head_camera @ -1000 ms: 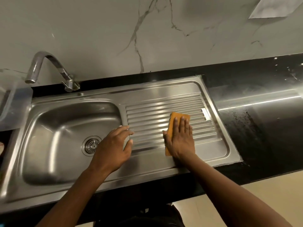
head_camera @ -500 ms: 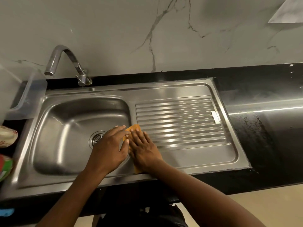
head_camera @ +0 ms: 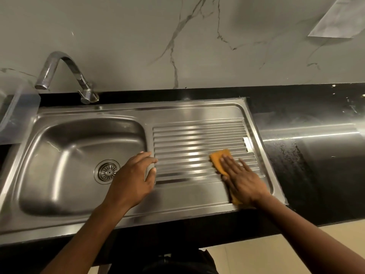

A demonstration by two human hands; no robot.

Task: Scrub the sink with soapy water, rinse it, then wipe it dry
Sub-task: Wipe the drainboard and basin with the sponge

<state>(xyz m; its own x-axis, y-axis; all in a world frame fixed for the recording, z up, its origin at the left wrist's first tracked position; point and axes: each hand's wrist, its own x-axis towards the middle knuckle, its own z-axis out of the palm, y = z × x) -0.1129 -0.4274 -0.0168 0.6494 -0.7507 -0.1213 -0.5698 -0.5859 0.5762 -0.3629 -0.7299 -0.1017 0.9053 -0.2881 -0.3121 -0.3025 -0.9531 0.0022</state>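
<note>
A stainless steel sink has a bowl on the left with a round drain and a ribbed draining board on the right. My right hand lies flat with its fingers spread on an orange cloth, pressing it onto the right part of the ribs. The cloth sticks out beyond the fingertips and under the wrist. My left hand rests palm down on the ridge between bowl and board, holding nothing. A curved chrome tap stands behind the bowl.
A black countertop runs to the right of the sink, with a smeared sheen. A clear plastic container stands at the left edge. A grey marbled wall rises behind. Pale floor shows at the bottom right.
My right hand has slid the orange cloth from beside the left hand at the bowl's edge rightward across the ribs. The left hand has stayed in place.
</note>
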